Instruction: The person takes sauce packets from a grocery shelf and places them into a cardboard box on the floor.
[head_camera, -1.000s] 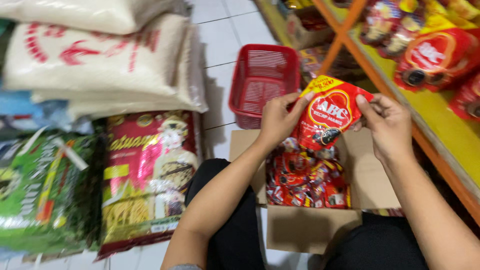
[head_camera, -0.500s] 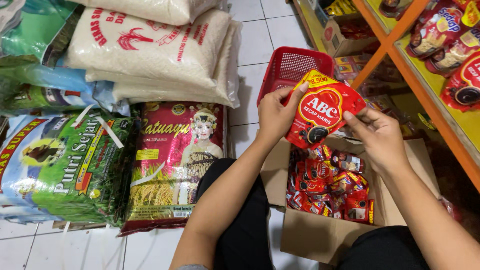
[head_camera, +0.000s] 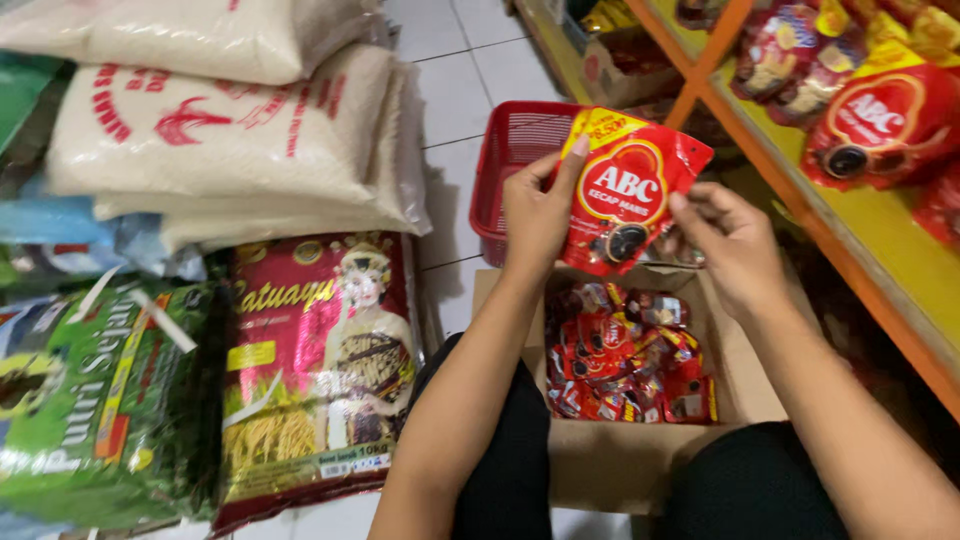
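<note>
we hold a red sauce pouch upright above the open cardboard box (more pouches inside), left hand gripping its edge, right hand pinching the other side

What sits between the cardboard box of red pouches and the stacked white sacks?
In the head view, bare white tiled floor and the person's left forearm; the red plastic basket stands behind.

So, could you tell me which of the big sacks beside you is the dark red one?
The dark red sack stands upright beside the left forearm, nearest the cardboard box; the sacks around it are green, white or blue.
</note>
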